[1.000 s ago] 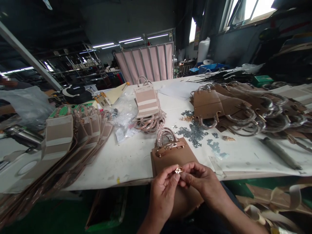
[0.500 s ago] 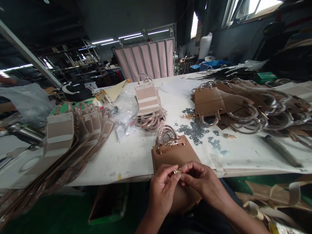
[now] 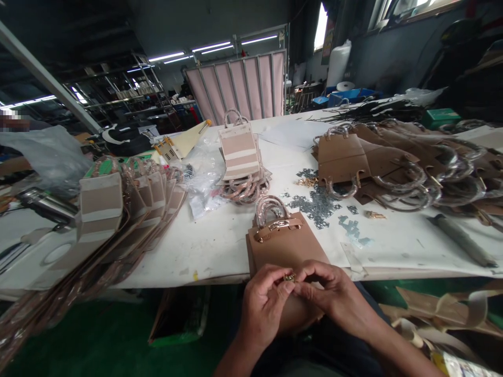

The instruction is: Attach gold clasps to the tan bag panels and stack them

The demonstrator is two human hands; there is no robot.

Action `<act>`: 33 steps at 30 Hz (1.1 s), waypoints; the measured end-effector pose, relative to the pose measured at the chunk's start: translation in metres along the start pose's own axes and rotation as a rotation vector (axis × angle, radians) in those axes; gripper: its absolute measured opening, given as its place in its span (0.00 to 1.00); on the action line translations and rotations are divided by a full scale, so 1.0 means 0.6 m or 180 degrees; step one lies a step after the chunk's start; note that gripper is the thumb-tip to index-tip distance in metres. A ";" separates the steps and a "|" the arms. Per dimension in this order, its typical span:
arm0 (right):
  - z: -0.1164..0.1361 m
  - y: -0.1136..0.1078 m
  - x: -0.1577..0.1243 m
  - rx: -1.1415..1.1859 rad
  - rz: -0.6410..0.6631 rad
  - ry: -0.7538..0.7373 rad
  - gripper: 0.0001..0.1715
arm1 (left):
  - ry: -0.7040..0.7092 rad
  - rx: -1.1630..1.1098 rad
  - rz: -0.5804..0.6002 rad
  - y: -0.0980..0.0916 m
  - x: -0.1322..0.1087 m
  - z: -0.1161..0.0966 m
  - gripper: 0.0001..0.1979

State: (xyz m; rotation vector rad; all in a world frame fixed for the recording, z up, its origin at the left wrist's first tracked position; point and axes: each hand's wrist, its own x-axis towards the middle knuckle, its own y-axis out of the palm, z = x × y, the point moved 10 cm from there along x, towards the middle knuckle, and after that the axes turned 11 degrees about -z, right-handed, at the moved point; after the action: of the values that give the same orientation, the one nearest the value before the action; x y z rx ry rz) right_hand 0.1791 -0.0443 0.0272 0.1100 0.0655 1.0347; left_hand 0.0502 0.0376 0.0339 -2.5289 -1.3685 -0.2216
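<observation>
A small gold metal piece (image 3: 290,277) is pinched between the fingertips of both hands, its shape partly covered. My left hand (image 3: 264,303) holds it from the left, and my right hand (image 3: 334,296) from the right. Beneath them a brown bag panel (image 3: 283,248) hangs over the table's front edge, with wrapped handles (image 3: 271,209) and a strap with a metal clasp (image 3: 280,225) near its top. Flat grey metal plates (image 3: 318,207) and gold pieces (image 3: 308,181) lie beyond it on the white table (image 3: 220,251).
Stacked brown bag pieces (image 3: 341,157) cover the right side, near a grey roll (image 3: 463,241). Striped panels (image 3: 239,152) stand at the middle, and more (image 3: 100,209) lean at the left beside a metal flask (image 3: 47,207). A green box (image 3: 442,118) sits far right.
The camera view has shifted slightly, so the table and its contents appear a little higher and farther right. Both hands keep their hold on the gold piece.
</observation>
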 end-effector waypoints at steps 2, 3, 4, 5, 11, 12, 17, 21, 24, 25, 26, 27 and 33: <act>-0.003 -0.001 0.000 0.0135 0.0092 0.0126 0.14 | 0.0010 -0.0008 -0.0034 0.000 -0.001 -0.002 0.09; -0.002 -0.001 0.000 0.0232 0.0160 0.0177 0.14 | 0.0022 -0.0017 -0.0054 0.000 -0.002 -0.004 0.09; 0.000 -0.002 0.001 0.0320 0.0219 0.0212 0.14 | 0.0037 -0.0026 -0.0066 0.001 -0.002 -0.007 0.10; 0.002 -0.003 0.003 0.0376 0.0260 0.0229 0.14 | 0.0064 -0.0026 -0.0063 0.002 -0.002 -0.011 0.10; 0.022 -0.005 0.012 -0.0249 0.0425 -0.0139 0.12 | 0.0389 0.0298 -0.0162 -0.002 0.000 -0.042 0.11; 0.031 -0.004 0.011 -0.0396 0.0438 -0.0323 0.11 | 0.0428 0.0340 -0.0198 -0.004 0.001 -0.045 0.10; 0.084 0.008 -0.012 -0.1027 0.0415 -0.1486 0.08 | 0.0672 0.0495 -0.0302 -0.009 -0.002 -0.066 0.11; 0.106 0.016 -0.033 -0.1360 0.0231 -0.2077 0.10 | 0.1030 0.0660 -0.0398 -0.008 -0.008 -0.094 0.11; 0.105 0.012 -0.035 -0.1385 0.0004 -0.1984 0.10 | 0.1078 0.0663 -0.0436 -0.006 -0.011 -0.105 0.11; 0.103 0.010 -0.034 -0.1342 -0.0064 -0.1905 0.10 | 0.1062 0.0641 -0.0439 -0.006 -0.012 -0.106 0.12; 0.100 0.008 -0.033 -0.1259 -0.0117 -0.1812 0.10 | 0.1041 0.0607 -0.0433 -0.005 -0.012 -0.106 0.12; 0.096 0.005 -0.031 -0.1131 -0.0155 -0.1700 0.11 | 0.1004 0.0555 -0.0422 -0.005 -0.013 -0.104 0.12; 0.043 0.001 -0.008 -0.0106 -0.0127 -0.0610 0.11 | 0.0080 -0.0078 -0.0462 -0.012 -0.005 -0.042 0.08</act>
State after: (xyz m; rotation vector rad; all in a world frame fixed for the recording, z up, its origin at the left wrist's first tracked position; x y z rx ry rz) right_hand 0.1790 -0.0500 0.0530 0.1763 -0.1232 0.9805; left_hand 0.0424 0.0316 0.0581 -2.4391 -1.5502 -0.2983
